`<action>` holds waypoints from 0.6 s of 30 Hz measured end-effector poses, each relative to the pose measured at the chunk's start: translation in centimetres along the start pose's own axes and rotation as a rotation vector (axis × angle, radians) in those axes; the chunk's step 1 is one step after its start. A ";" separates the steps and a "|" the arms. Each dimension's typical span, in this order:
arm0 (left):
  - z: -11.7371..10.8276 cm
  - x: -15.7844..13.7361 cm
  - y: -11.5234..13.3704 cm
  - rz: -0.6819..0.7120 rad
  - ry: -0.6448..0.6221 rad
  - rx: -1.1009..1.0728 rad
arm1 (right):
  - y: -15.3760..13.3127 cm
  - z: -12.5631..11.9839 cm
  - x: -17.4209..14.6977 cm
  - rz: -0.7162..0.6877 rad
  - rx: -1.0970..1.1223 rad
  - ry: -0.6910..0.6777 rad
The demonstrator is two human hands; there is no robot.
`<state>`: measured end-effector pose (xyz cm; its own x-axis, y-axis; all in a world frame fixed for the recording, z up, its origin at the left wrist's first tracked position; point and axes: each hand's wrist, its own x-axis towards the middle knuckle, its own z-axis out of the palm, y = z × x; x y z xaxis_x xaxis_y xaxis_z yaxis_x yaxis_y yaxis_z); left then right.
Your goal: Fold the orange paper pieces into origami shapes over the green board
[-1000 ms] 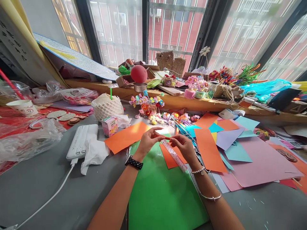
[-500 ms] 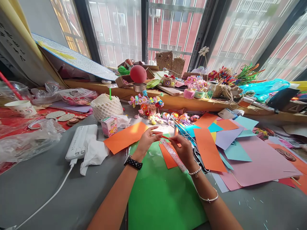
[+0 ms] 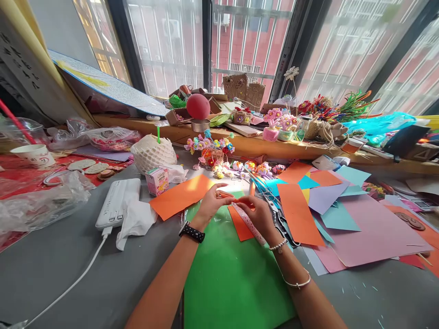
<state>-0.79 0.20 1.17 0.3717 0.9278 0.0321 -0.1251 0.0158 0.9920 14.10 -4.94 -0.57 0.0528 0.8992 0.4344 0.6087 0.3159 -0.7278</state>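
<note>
My left hand (image 3: 213,202) and my right hand (image 3: 259,214) meet fingertip to fingertip above the green sheet (image 3: 236,278). Pinched between them is a small, narrow piece of orange paper (image 3: 235,200), mostly covered by the fingers. Below my right hand a pink patterned ruler (image 3: 253,226) lies slantwise over an orange paper piece (image 3: 239,225). Dark-handled scissors (image 3: 284,227) rest just right of that hand, partly hidden by the wrist. A larger orange sheet (image 3: 180,196) lies left of my left hand.
Orange, teal, purple and pink papers (image 3: 380,228) spread over the right side. At the left lie a white power bank (image 3: 117,203) with its cable, a tissue (image 3: 137,221) and a small pink box (image 3: 157,181). Paper flowers (image 3: 209,151) stand behind the hands.
My hands have drawn closer together, so the fingertips now meet. Less of the orange paper between them shows than before.
</note>
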 end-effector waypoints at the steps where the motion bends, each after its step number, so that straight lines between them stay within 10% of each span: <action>1: 0.0 0.0 0.0 0.006 0.013 -0.013 | 0.1 0.2 0.0 0.060 0.047 -0.010; 8: 0.0 0.1 -0.2 -0.014 0.050 -0.086 | 0.3 0.8 0.1 0.339 0.418 -0.151; 18: 0.1 0.2 -0.5 -0.013 0.141 -0.167 | -0.3 0.6 0.2 0.364 0.451 -0.110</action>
<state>-0.58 0.32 0.74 0.2430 0.9700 -0.0099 -0.2766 0.0791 0.9577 13.46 -4.73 -0.55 0.0985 0.9924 0.0742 0.1685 0.0568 -0.9841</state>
